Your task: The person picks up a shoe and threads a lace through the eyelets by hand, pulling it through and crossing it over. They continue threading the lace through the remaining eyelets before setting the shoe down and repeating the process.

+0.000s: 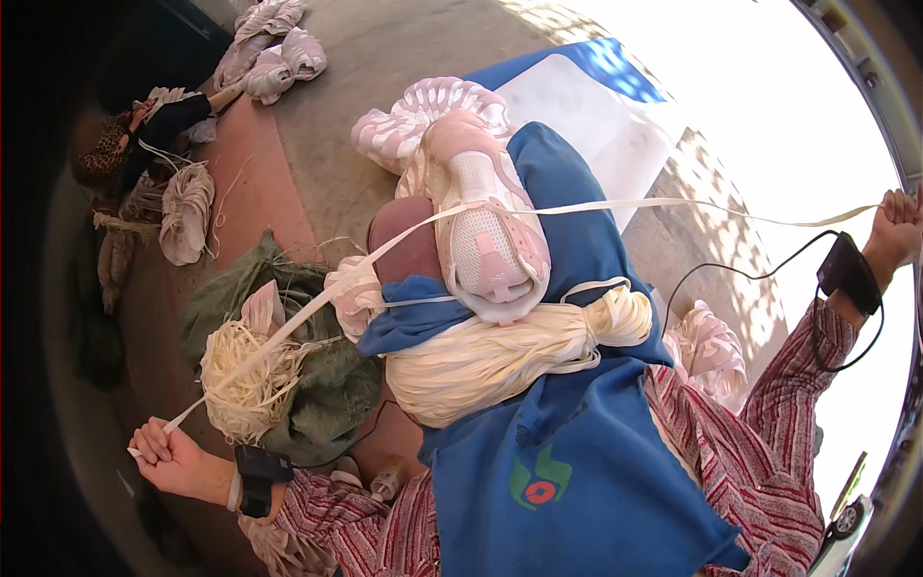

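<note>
A long cream shoelace (615,205) stretches between my two hands, which are spread wide apart. My left hand (171,462), low on the left, is closed around one end. Out at the far right my right hand (898,229) grips the other end. Midway the lace crosses the pink-and-white shoe upper (488,240) on my lap; whether it runs through eyelets I cannot tell. Under the upper's near end lies a thick bundle of cream laces (490,370), tied at its right end, on my blue apron (500,471).
More uppers (437,111) are piled beyond my lap. On my left, loose tangled laces (245,385) rest on a green sack (327,404). A white sheet (567,125) lies ahead. Another person (144,144) works at far left beside bundled uppers (186,212). A black cable (711,264) hangs from my right wrist.
</note>
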`<action>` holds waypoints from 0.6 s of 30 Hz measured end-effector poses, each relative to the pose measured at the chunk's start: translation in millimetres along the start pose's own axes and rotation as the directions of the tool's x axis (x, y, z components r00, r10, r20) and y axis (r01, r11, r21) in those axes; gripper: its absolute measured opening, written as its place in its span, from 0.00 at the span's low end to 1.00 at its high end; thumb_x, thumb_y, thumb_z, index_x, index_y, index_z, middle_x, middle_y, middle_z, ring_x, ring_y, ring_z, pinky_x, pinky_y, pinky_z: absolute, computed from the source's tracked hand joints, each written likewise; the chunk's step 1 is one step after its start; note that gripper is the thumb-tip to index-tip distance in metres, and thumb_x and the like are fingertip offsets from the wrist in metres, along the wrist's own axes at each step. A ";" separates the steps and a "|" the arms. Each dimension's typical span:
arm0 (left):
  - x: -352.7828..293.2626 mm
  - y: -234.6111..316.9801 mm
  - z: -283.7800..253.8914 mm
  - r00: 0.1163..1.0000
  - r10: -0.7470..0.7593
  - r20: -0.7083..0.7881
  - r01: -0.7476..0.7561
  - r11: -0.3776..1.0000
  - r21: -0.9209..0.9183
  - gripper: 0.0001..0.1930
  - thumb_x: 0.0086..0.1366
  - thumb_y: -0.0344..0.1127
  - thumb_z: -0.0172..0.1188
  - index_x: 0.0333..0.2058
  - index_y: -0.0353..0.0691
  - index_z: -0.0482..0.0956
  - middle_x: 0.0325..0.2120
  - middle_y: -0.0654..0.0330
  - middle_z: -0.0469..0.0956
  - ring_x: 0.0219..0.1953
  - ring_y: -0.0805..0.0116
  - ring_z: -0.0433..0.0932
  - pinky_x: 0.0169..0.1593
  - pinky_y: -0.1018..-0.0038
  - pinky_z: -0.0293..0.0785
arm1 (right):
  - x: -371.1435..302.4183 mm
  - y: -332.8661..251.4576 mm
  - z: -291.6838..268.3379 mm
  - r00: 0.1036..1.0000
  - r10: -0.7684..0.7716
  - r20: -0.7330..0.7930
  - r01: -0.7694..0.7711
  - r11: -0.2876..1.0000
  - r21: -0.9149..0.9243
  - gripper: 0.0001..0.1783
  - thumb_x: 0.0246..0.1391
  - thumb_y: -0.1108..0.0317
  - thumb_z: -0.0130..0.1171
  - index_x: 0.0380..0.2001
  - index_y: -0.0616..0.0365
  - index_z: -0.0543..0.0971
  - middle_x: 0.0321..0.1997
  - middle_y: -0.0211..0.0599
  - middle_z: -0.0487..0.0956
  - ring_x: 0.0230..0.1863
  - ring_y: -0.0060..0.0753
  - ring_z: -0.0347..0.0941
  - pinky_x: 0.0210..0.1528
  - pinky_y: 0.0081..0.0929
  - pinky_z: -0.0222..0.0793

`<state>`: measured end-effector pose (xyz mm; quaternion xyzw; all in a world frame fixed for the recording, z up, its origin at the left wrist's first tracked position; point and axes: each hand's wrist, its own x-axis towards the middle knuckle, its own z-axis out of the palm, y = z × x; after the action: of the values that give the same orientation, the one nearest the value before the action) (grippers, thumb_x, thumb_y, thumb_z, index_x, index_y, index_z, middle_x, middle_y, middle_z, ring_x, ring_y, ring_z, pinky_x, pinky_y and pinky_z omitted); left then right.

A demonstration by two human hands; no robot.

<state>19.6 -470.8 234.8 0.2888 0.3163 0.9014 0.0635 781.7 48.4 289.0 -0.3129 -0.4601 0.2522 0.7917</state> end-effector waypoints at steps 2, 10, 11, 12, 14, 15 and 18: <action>-11.7 -17.9 21.1 0.999 -0.034 -0.004 0.034 0.989 0.145 0.13 0.67 0.25 0.44 0.22 0.44 0.57 0.15 0.70 0.53 0.14 0.81 0.48 0.23 0.80 0.50 | -66.2 4.0 70.9 0.992 0.024 -0.126 -0.048 0.981 -0.190 0.20 0.69 0.68 0.40 0.53 0.76 0.71 0.17 0.21 0.47 0.16 0.16 0.40 0.17 0.19 0.40; -124.6 -189.2 145.0 0.809 -0.572 0.134 0.429 0.732 0.530 0.15 0.74 0.36 0.49 0.56 0.39 0.69 0.22 0.72 0.60 0.22 0.84 0.56 0.27 0.85 0.56 | -271.8 61.5 184.5 0.373 0.407 0.834 -0.003 0.899 -0.438 0.12 0.63 0.65 0.56 0.38 0.64 0.82 0.21 0.27 0.72 0.24 0.18 0.66 0.27 0.21 0.63; -136.0 -201.8 157.5 0.738 -0.655 0.164 0.469 0.672 0.574 0.13 0.74 0.36 0.49 0.53 0.40 0.72 0.23 0.73 0.63 0.23 0.85 0.57 0.27 0.87 0.56 | -289.8 58.2 194.4 0.289 0.349 0.892 0.060 0.923 -0.381 0.12 0.61 0.66 0.56 0.37 0.64 0.82 0.27 0.36 0.79 0.27 0.28 0.73 0.31 0.28 0.69; -141.9 -212.8 160.4 0.645 -0.715 0.270 0.478 0.653 0.588 0.11 0.74 0.32 0.48 0.49 0.37 0.75 0.25 0.73 0.65 0.23 0.86 0.57 0.27 0.88 0.55 | -299.2 54.5 200.4 0.215 0.295 0.931 0.109 0.940 -0.323 0.11 0.59 0.66 0.57 0.35 0.64 0.82 0.32 0.44 0.81 0.31 0.38 0.76 0.35 0.34 0.72; -153.6 -228.2 175.2 0.617 -0.736 0.278 0.401 0.598 0.694 0.10 0.73 0.32 0.49 0.48 0.37 0.76 0.27 0.71 0.69 0.25 0.84 0.61 0.28 0.86 0.59 | -319.5 66.5 202.1 0.157 0.314 0.936 0.175 0.924 -0.339 0.11 0.57 0.67 0.58 0.39 0.62 0.81 0.34 0.44 0.79 0.33 0.45 0.77 0.36 0.38 0.72; -156.1 -236.4 177.9 0.593 -0.757 0.274 0.316 0.532 0.786 0.10 0.72 0.31 0.50 0.47 0.36 0.77 0.29 0.69 0.72 0.26 0.82 0.65 0.30 0.84 0.64 | -326.1 73.4 202.3 0.138 0.314 0.939 0.202 0.920 -0.337 0.12 0.57 0.67 0.59 0.41 0.61 0.81 0.34 0.44 0.78 0.34 0.47 0.77 0.37 0.39 0.72; -155.9 -255.5 166.4 0.653 -0.569 0.500 -0.195 0.512 0.837 0.11 0.67 0.28 0.56 0.47 0.34 0.76 0.35 0.55 0.78 0.30 0.64 0.78 0.36 0.73 0.73 | -334.0 77.0 209.6 0.082 0.324 0.942 0.223 0.916 -0.334 0.13 0.55 0.67 0.60 0.42 0.60 0.80 0.36 0.44 0.78 0.34 0.51 0.77 0.36 0.42 0.71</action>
<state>224.2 -226.0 110.2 0.5747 0.6857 0.4222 0.1460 437.3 -73.9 122.2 -0.2272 -0.9008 0.3252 0.1764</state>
